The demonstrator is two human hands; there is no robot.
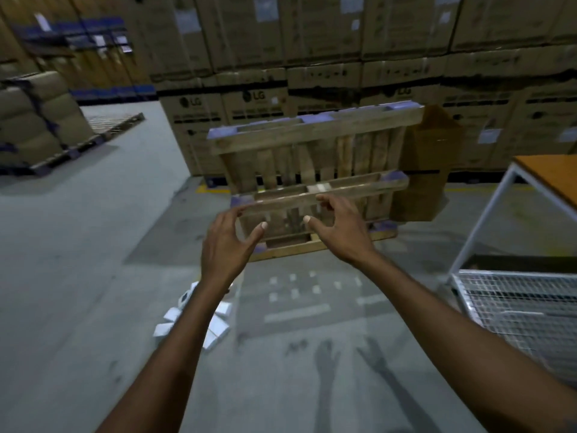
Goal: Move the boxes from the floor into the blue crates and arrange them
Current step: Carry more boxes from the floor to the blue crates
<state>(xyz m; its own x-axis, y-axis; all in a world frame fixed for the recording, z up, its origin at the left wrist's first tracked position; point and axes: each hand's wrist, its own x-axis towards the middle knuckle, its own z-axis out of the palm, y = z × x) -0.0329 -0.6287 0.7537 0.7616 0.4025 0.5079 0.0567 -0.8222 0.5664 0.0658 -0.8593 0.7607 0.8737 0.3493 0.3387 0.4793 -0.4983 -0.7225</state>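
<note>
Both arms are being stretched forward over the grey concrete floor (78, 245). The left hand (229, 242) is being held open in the air, its fingers spread and slightly bent, and nothing is being gripped by it. The right hand (338, 228) is being held just beside it in the same way, fingers apart and loosely curved, with nothing being held. The palms are being turned towards each other, with a gap being kept between them.

The small white boxes (218, 328) are being left in a loose cluster on the floor, below the left forearm and partly being hidden by it.

Beyond the hands, a wooden pallet (312, 157) is being propped on its edge against a wall of stacked brown cartons (312, 42), and a brown cardboard piece (427, 164) is being leaned just beside it on the right. At the right edge, a table (552, 173) with an orange top and white frame is being partly shown, and a white wire basket (524, 301) is being shown below it. Far left, a wrapped stack of goods (34, 120) is being carried on a low pallet. Shadows of the arms (324, 364) are being cast on the floor.
</note>
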